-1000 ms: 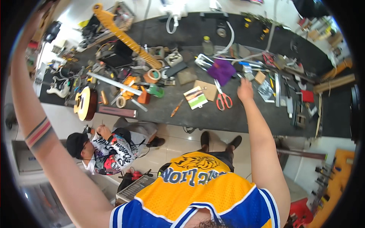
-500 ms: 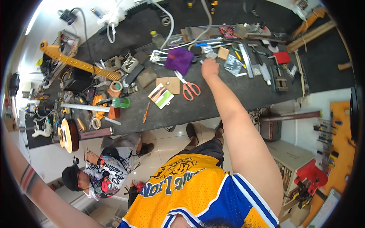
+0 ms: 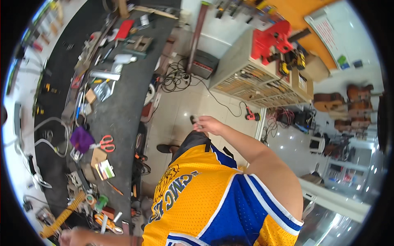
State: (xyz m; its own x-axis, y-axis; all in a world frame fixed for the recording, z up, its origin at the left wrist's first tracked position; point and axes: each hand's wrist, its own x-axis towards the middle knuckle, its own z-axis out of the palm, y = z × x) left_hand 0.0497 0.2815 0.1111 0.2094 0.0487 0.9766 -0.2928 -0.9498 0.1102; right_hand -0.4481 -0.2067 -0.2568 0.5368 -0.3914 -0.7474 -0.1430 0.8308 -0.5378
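Note:
My right hand point(image 3: 208, 124) is in front of my dark shorts, above the tiled floor and away from the bench. Its fingers are closed, with something small and greyish at their tips that I cannot make out. At the lower left, my left hand point(image 3: 76, 237) is over the cluttered end of the black workbench point(image 3: 119, 135), close to a guitar neck point(image 3: 63, 213). Blur and the picture's edge hide its fingers. On the bench lie orange-handled scissors point(image 3: 107, 143), a purple cloth point(image 3: 82, 139), a green and white card point(image 3: 104, 169) and a clear plastic bag point(image 3: 103, 91).
Past the bench's edge stands a drawer cabinet point(image 3: 234, 61) with a red tool point(image 3: 271, 41) on top. Coiled black cables point(image 3: 176, 80) and an amplifier-like box point(image 3: 203, 63) are on the floor, near a red and black power tool point(image 3: 251, 115). Guitars point(image 3: 328, 101) hang at the far right.
My view has swung to the right, with my body turned beside the bench. My right hand has left the bench top and come back near my shorts. The other person is out of view.

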